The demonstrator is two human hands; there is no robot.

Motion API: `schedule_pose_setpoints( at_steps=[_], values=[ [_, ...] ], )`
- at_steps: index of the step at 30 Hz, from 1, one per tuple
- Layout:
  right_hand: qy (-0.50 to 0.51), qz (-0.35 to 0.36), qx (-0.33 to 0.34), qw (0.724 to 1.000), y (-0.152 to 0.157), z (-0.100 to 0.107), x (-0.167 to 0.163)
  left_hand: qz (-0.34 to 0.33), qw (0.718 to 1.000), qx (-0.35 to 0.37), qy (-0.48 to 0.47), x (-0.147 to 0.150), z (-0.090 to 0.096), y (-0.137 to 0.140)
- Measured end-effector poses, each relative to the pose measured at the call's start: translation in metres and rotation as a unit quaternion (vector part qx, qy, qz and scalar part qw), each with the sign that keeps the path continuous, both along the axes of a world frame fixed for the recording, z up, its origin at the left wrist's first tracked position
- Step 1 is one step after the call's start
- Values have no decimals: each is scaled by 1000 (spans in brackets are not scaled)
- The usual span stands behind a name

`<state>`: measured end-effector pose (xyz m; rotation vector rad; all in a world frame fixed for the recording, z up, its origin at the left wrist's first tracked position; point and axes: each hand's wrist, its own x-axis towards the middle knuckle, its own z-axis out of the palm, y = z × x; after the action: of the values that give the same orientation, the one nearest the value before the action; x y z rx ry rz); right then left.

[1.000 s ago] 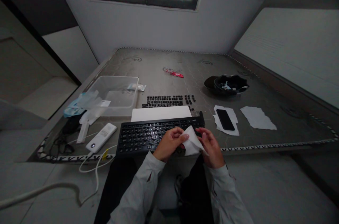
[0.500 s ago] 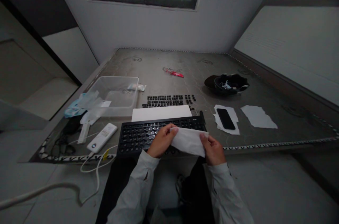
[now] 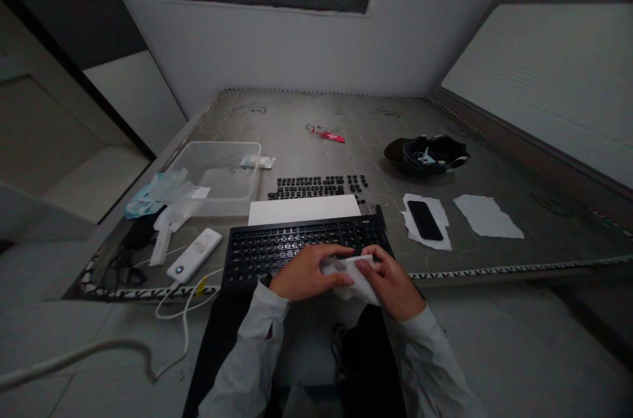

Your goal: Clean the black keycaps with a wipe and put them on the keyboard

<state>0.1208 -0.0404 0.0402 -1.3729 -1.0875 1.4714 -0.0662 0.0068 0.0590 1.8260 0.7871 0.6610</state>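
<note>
A crumpled white tissue (image 3: 363, 287) is pinched between my two hands, just over the front edge of a black keyboard (image 3: 262, 250). My left hand (image 3: 312, 271) has its thumb and fingers closed on the tissue's left side. On the other side my right hand (image 3: 390, 281) grips it, thumb on top. The keyboard lies across my lap and the front edge, its lower right part covered by my hands. Behind it sit a white sheet (image 3: 304, 209) and rows of loose black keycaps (image 3: 309, 187).
At left stand a clear plastic bin (image 3: 220, 197), a white power bank (image 3: 195, 254) with a cable and a dark tangled cord (image 3: 121, 273). To the right, a black phone (image 3: 425, 220) rests on paper, beside another paper piece (image 3: 487, 216) and an upturned cap (image 3: 435, 155).
The tissue, earlier stretched flat between both hands, is now bunched up. My hands have come closer together, the left one moving over the tissue.
</note>
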Motion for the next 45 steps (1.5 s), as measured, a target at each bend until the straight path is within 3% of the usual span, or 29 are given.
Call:
schedule_pose_setpoints(
  at_steps=[4,8,12,17,24,33,39,45],
  values=[
    [3,-17,33,999,9,12,-2,84,995,-54,-26,8,-5,0],
    [10,-43,80,996,25,27,-5,198,958,-138,-156,8,-7,3],
    [-13,-39,105,994,43,35,-11,211,922,-205,-254,3,-4,4],
    [7,11,134,991,53,27,-23,217,917,-213,-259,-3,-1,3],
    [-32,-33,119,992,52,7,-27,256,929,-157,-216,-3,-2,6],
    [-44,-65,145,986,46,7,-26,312,926,-111,-179,6,0,0],
    [-19,-3,119,993,44,5,-28,333,931,-70,-135,6,-4,0],
    [-1,-14,116,993,44,-1,-31,376,919,-19,-120,7,-9,2]
  ],
)
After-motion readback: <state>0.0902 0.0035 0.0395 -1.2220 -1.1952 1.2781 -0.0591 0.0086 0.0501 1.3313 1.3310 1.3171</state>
